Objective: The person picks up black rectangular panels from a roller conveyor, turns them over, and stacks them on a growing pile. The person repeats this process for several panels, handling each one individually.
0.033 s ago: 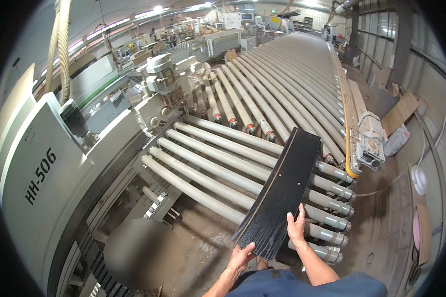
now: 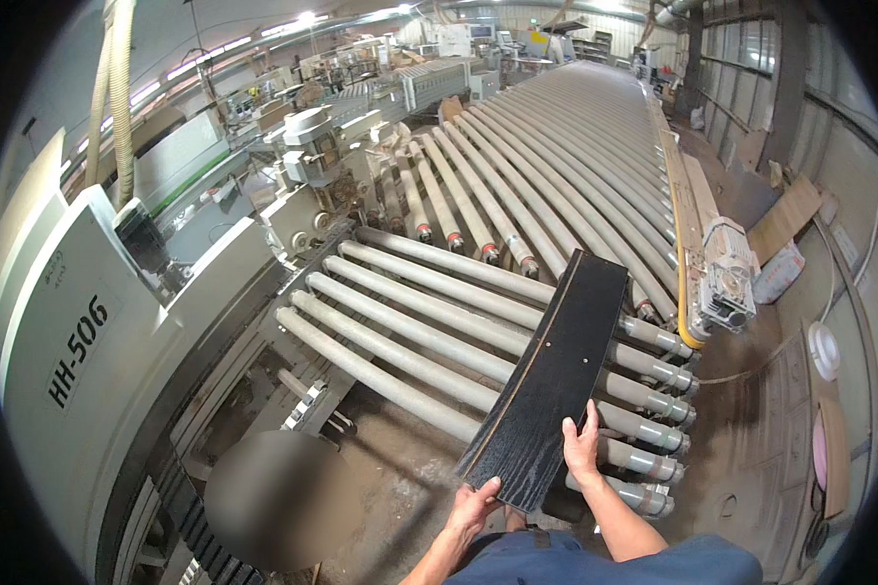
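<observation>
— Head view: where's the board (image 2: 552,375) now?
— Flat across the rollers (image 2: 429,336), near end over their edge — no shift from a moment back.
— Hands?
— Left hand (image 2: 475,507) grips the near corner, fingers curled under; right hand (image 2: 582,447) lies on its right edge, fingers spread. Looks paused, I'd judge.
</observation>
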Demonstrator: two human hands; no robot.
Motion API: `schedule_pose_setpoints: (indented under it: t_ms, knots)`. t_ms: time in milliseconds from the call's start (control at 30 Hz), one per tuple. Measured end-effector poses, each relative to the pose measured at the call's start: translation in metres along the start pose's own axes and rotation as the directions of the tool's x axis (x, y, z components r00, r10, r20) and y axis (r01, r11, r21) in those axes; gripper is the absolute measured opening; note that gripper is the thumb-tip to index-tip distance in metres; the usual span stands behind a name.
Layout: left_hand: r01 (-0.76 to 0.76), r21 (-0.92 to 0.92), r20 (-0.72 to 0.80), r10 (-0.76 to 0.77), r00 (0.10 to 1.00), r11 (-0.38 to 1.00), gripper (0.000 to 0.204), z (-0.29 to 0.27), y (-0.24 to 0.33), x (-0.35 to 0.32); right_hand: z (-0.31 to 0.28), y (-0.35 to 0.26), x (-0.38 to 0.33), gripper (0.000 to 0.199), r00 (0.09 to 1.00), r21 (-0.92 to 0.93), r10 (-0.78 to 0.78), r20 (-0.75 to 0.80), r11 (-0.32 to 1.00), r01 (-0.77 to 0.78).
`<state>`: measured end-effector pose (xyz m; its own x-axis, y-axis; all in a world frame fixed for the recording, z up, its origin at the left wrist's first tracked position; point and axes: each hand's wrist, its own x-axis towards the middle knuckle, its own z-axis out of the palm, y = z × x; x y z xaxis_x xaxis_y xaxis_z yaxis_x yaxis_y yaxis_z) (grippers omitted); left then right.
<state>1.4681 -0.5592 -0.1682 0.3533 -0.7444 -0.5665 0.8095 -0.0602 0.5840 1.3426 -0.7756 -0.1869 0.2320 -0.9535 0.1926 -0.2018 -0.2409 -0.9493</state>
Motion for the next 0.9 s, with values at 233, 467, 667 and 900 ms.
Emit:
schedule_pose_setpoints:
  t_ms: [233,467,667,900]
  knots:
    - [0.050,0.052,-0.032,-0.048,0.998,0.997,0.038,0.005,0.014,-0.012,-0.002,-0.012,-0.001,0.076,0.999,-0.014,0.043,0.000,0.999,-0.043]
    - [0.045,0.034,-0.058,-0.043,0.997,0.998,0.035,0.002,0.011,-0.008,-0.004,-0.007,0.000,0.075,1.000,-0.080,-0.002,-0.010,0.997,0.001]
    - [0.017,0.010,0.044,-0.018,0.999,1.000,0.056,-0.006,0.007,-0.005,-0.004,-0.004,-0.001,0.074,1.000,-0.090,-0.014,-0.010,0.996,0.013]
    - [0.023,0.009,-0.040,-0.023,0.999,1.000,0.037,-0.008,0.001,-0.004,-0.007,-0.003,0.001,0.075,1.000,-0.094,0.011,0.011,0.996,-0.009]
